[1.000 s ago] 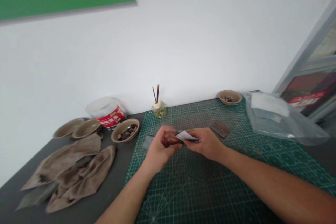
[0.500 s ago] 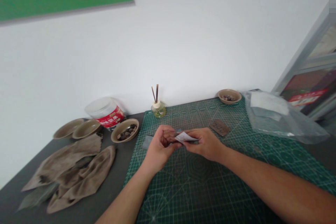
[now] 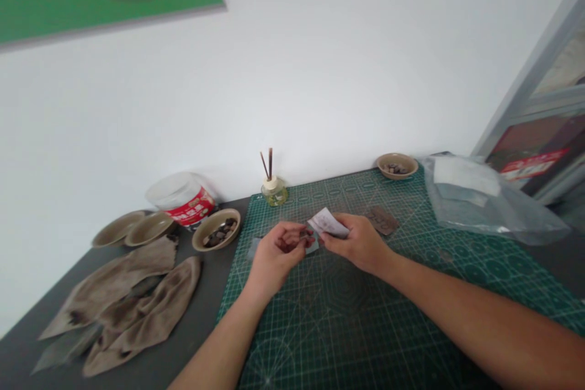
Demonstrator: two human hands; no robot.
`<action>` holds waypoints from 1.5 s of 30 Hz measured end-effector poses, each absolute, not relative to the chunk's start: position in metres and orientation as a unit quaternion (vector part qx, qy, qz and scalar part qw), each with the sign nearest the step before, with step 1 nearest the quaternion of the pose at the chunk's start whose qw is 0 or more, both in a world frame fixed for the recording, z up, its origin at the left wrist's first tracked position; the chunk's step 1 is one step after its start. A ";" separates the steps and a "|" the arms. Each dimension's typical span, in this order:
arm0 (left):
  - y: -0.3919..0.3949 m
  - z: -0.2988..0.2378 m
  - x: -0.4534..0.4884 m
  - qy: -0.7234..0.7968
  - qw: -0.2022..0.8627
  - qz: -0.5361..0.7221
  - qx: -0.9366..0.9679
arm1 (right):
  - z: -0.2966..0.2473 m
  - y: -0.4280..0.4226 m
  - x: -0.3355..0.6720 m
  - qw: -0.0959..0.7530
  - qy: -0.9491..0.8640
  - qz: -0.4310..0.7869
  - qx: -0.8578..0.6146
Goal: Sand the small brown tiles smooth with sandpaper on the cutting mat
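Over the green cutting mat (image 3: 356,329), my left hand (image 3: 278,253) is curled round a small dark piece (image 3: 304,234) pinched at its fingertips. My right hand (image 3: 359,242) pinches a small folded white-grey paper (image 3: 328,223), its edge against the dark piece. The two hands meet just above the mat. A grey sheet (image 3: 254,248) lies on the mat, partly hidden under my left hand. A brown flat piece (image 3: 382,220) rests on the mat just beyond my right hand.
Left of the mat lie brown cloths (image 3: 123,298), two empty bowls (image 3: 132,228), a bowl of dark pieces (image 3: 216,229) and a red-labelled tub (image 3: 183,198). A reed diffuser (image 3: 273,189), another bowl (image 3: 397,166) and a clear plastic bag (image 3: 479,198) stand at the back.
The paper in my right hand has tipped up and lifted a little. Both hands have stayed together, shifting slightly away from me.
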State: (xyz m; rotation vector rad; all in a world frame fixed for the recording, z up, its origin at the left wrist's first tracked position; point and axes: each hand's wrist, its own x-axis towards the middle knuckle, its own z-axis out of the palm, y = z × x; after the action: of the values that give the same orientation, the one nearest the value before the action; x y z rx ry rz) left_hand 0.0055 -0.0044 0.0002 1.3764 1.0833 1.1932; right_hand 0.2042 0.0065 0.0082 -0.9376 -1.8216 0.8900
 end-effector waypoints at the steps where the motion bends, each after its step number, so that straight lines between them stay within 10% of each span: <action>1: -0.004 0.000 0.005 0.460 0.482 0.486 0.566 | 0.007 0.007 0.203 0.441 -0.736 0.348 -0.378; 45: -0.021 0.007 0.021 0.496 0.352 0.559 0.564 | -0.009 -0.003 0.194 0.357 -0.891 -0.003 -0.282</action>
State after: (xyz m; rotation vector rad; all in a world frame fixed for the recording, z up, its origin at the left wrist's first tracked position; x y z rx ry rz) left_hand 0.0210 -0.0206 0.0074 1.4591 1.2826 1.4466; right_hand 0.1937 -0.0030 -0.0090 -0.7271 -2.2990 -0.0065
